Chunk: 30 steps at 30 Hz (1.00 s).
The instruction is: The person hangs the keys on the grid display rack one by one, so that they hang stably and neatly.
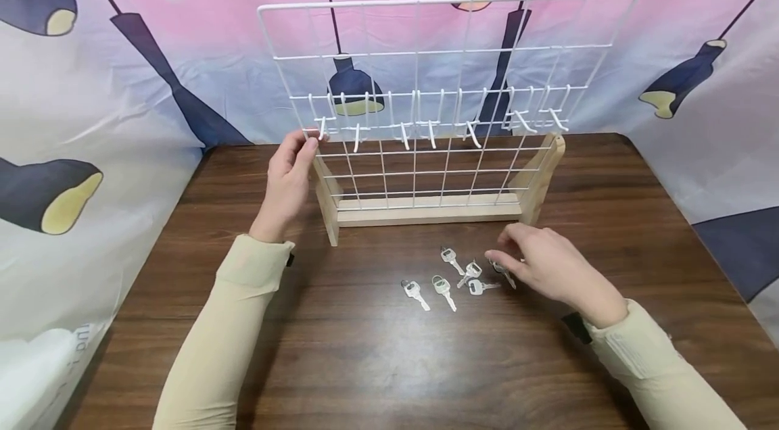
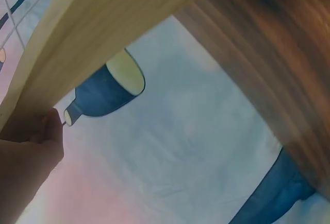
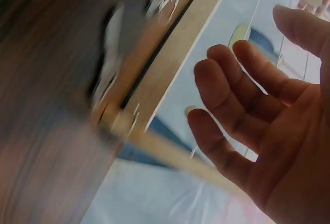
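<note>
A white wire grid rack [image 1: 417, 4] with a wooden base [image 1: 426, 214] stands on the table. My left hand [image 1: 291, 176] grips the top of its left wooden post, the thumb in front; in the left wrist view the hand [image 2: 38, 157] holds the post [image 2: 93, 33] from the side. Several small silver keys with rings lie before the rack, such as one key [image 1: 415, 293] at the left and another key [image 1: 452, 259] nearer the base. My right hand [image 1: 548, 264] hovers over the rightmost key [image 1: 504, 273], fingers loosely bent. The right wrist view shows that hand [image 3: 268, 100] holding nothing.
White hooks [image 1: 431, 134] hang in a row across the grid, with no keys on them. The dark wooden table [image 1: 365, 369] ends just behind the rack, where a patterned cloth [image 1: 213, 44] hangs. A white bag-like thing [image 1: 42, 376] is at the lower left.
</note>
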Each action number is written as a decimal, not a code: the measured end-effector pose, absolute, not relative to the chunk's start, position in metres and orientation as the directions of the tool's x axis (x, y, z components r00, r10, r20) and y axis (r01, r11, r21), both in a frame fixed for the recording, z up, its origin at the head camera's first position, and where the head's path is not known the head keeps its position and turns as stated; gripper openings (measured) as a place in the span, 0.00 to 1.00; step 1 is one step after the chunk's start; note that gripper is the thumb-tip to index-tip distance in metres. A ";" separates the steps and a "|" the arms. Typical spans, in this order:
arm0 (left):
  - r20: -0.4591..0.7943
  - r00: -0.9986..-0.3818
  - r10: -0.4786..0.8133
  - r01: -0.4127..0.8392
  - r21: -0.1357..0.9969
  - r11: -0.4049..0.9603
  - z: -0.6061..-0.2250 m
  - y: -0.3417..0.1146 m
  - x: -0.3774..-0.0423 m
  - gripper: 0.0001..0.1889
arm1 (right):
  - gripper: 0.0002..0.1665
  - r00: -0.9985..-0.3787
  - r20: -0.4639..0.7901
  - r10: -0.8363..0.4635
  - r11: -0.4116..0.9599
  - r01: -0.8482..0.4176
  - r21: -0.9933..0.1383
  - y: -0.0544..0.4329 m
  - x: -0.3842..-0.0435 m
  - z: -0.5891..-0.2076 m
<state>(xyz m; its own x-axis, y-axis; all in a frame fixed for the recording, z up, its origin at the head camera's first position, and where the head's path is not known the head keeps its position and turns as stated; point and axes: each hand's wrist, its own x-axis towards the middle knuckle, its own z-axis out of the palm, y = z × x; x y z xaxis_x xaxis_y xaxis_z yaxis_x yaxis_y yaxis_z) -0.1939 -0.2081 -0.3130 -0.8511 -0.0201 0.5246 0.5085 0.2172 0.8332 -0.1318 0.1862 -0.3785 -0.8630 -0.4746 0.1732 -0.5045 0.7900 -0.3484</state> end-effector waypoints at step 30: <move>0.649 -0.741 -0.171 0.663 0.748 -0.032 -0.338 -0.188 -0.214 0.12 | 0.16 -0.591 0.107 -0.800 0.556 -0.796 -0.239 0.075 -0.128 -0.395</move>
